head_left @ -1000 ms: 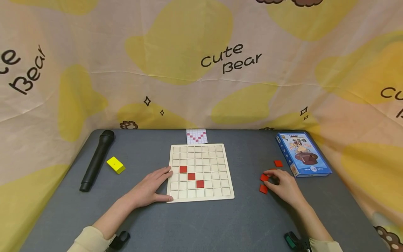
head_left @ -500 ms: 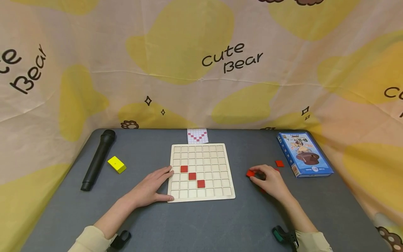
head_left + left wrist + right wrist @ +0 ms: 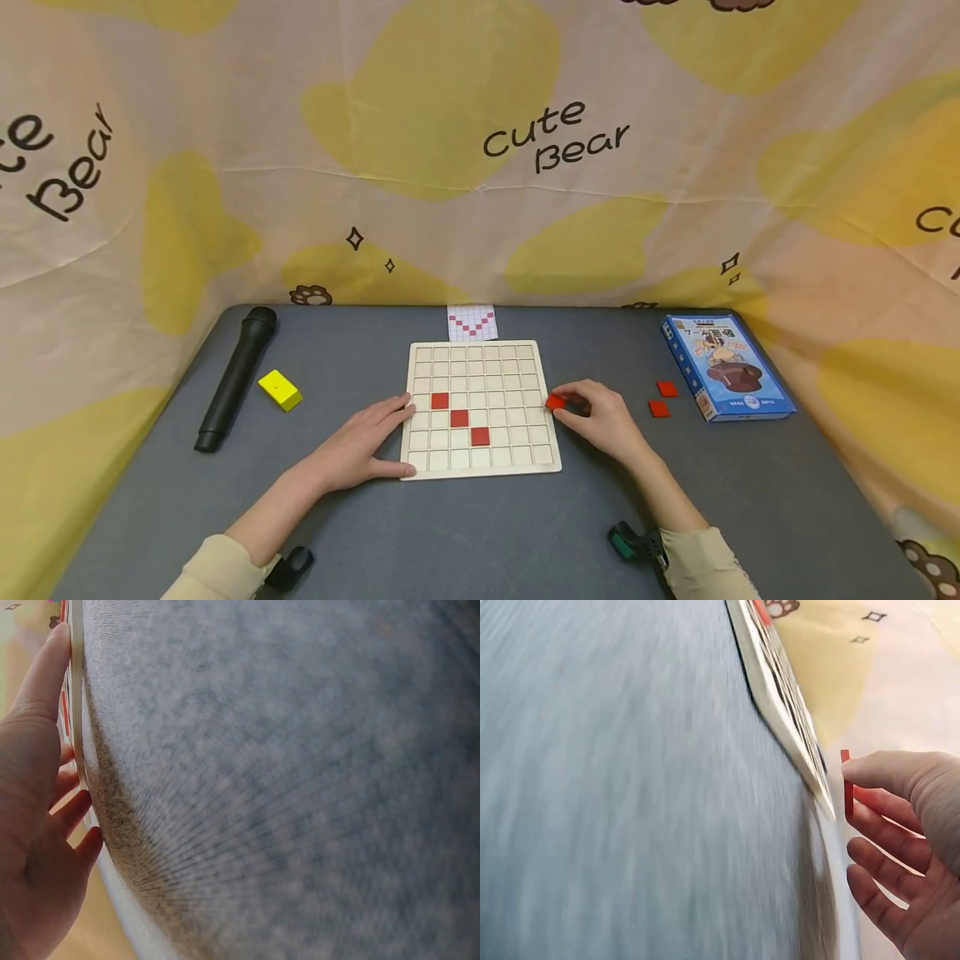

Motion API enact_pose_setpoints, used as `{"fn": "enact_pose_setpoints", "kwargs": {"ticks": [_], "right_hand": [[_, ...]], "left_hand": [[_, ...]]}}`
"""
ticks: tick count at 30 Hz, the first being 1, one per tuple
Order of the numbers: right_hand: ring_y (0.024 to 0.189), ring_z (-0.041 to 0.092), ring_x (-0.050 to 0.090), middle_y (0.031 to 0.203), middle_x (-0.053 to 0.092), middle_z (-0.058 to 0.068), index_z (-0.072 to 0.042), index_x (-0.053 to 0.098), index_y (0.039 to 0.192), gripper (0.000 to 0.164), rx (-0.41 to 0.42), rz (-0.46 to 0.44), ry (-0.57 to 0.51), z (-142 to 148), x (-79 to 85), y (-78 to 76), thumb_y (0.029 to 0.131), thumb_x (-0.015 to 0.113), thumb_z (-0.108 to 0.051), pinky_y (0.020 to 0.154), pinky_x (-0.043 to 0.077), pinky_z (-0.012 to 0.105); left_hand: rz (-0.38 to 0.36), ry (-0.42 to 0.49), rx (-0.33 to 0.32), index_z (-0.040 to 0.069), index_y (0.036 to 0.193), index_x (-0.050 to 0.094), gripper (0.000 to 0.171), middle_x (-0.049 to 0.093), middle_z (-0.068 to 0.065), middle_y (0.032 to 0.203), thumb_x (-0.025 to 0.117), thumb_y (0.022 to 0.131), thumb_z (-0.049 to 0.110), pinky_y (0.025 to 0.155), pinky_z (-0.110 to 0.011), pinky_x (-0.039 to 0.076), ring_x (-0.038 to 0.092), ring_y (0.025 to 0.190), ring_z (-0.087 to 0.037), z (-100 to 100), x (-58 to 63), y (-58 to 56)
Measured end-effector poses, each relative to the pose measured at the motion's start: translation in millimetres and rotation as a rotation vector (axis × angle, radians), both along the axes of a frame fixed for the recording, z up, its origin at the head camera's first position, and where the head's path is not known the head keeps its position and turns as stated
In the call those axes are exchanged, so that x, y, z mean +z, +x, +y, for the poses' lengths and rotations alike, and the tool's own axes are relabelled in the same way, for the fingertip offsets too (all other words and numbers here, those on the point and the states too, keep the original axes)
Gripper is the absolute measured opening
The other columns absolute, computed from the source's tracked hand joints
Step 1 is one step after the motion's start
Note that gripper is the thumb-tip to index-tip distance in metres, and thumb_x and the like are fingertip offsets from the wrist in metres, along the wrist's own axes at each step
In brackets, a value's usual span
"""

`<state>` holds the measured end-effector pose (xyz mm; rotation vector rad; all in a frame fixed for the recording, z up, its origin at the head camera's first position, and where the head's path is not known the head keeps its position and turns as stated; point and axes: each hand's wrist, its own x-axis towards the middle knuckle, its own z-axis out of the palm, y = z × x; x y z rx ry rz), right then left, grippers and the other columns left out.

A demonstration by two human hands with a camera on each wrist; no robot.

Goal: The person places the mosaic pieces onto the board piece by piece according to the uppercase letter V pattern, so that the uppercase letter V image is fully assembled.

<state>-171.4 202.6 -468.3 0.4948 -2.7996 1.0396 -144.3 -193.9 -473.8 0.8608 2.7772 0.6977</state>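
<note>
A cream grid board [image 3: 480,475] lies flat in the middle of the head view, with three red square tiles [image 3: 459,418] set diagonally in its cells. My left hand [image 3: 352,446] rests along the board's left edge, fingers straight and thumb near the lower corner. In the left wrist view, those fingertips sit right at the board's rim. Thumb and fingertips of my right hand [image 3: 600,417] pinch a red square tile [image 3: 555,402], which overlaps the board's right rim in the head view. The right wrist view shows this tile [image 3: 847,784] edge-on between thumb and fingers.
Two loose red tiles [image 3: 659,408] lie to the right, beside a blue box [image 3: 731,367]. Behind the board is a small card [image 3: 472,323] with a pink V pattern. A yellow block [image 3: 281,390] and a black microphone [image 3: 236,379] lie left on the grey table [image 3: 480,542].
My right hand has taken a red tile from the loose ones on the right and carried it leftward to the board's right edge. My left hand stays at the board.
</note>
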Motion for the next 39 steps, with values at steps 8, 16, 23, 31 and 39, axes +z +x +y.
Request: {"fn": "enact_pose_setpoints", "kwargs": {"ticks": [8,16,23,31,39], "right_hand": [[0.078,0.015,0.056,0.092,0.064,-0.003,-0.015,0.073,0.107,0.025,0.047,-0.009,-0.078,-27,-3.1,-7.3,0.082,0.079,-0.017,0.069,0.047,0.029],[0.075,0.011,0.056,0.092,0.065,-0.003,-0.015,0.074,0.104,0.023,0.082,-0.030,-0.135,-56,-4.1,-14.1,0.082,0.079,-0.015,0.068,0.048,0.026],[0.076,0.012,0.057,0.092,0.066,-0.005,-0.014,0.073,0.105,0.024,0.129,-0.044,-0.140,-84,-5.8,-18.9,0.082,0.078,-0.015,0.069,0.048,0.026],[0.080,0.013,0.059,0.093,0.066,-0.003,-0.012,0.073,0.106,0.026,0.153,-0.092,-0.181,-112,-3.2,-27.4,0.082,0.080,-0.018,0.072,0.050,0.024],[0.078,0.011,0.059,0.090,0.067,-0.003,-0.013,0.073,0.105,0.024,0.180,-0.086,-0.155,-140,-4.1,-38.8,0.083,0.077,-0.017,0.073,0.050,0.025]], "left_hand": [[0.006,-0.003,-0.002,0.007,0.149,0.040,0.091,0.031,-0.011,0.156,0.073,0.080,0.057,0.109,-0.056,0.029,0.031,0.141,-0.031,0,0.8,0.9],[0.009,-0.001,-0.003,0.007,0.149,0.040,0.092,0.031,-0.011,0.156,0.073,0.080,0.058,0.109,-0.056,0.029,0.031,0.141,-0.032,-1,1.1,1.7],[0.014,0.002,-0.004,0.006,0.148,0.041,0.092,0.031,-0.012,0.156,0.072,0.080,0.059,0.109,-0.056,0.029,0.031,0.141,-0.032,-1,0.8,1.6],[-0.002,-0.002,0.002,0.006,0.149,0.040,0.092,0.031,-0.012,0.156,0.074,0.080,0.056,0.110,-0.056,0.028,0.030,0.141,-0.032,1,2.2,0.9],[-0.005,0.010,0.000,0.006,0.148,0.040,0.091,0.031,-0.012,0.156,0.074,0.080,0.055,0.109,-0.057,0.028,0.031,0.141,-0.032,0,1.5,0.8]]}}
